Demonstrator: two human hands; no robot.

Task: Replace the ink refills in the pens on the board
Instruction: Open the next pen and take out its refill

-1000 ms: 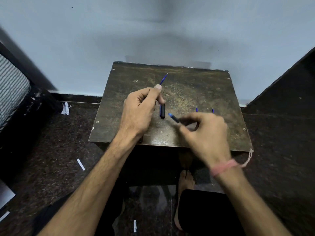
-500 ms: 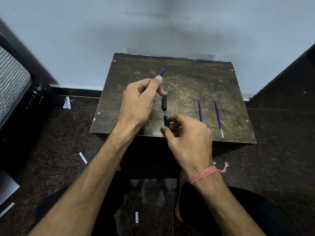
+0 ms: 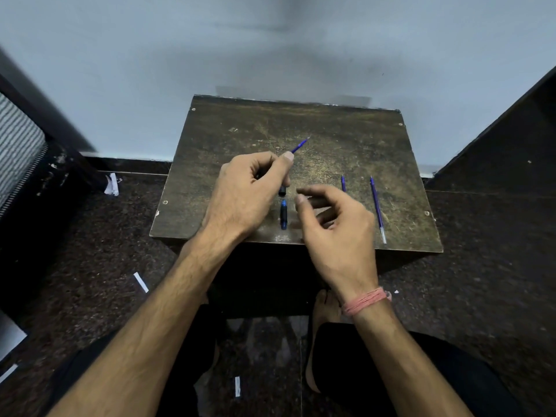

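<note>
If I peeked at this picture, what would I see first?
First, two hands above a scratched brown board. The left hand grips a pen barrel with a blue refill poking out toward the wall, while the right hand hovers empty, fingers loosely curled. Between them lies a short blue pen piece, and two spare refills lie at the board's right side.

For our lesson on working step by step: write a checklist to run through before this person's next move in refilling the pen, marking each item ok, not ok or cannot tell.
1. Left hand has a firm grip on the pen barrel with the refill sticking out: ok.
2. Right hand free, holding nothing: ok.
3. Loose pen piece lying within reach on the board: ok.
4. Full-length spare refill lying on the board: ok.
5. Second spare refill whole: cannot tell, hand covers it.
</note>
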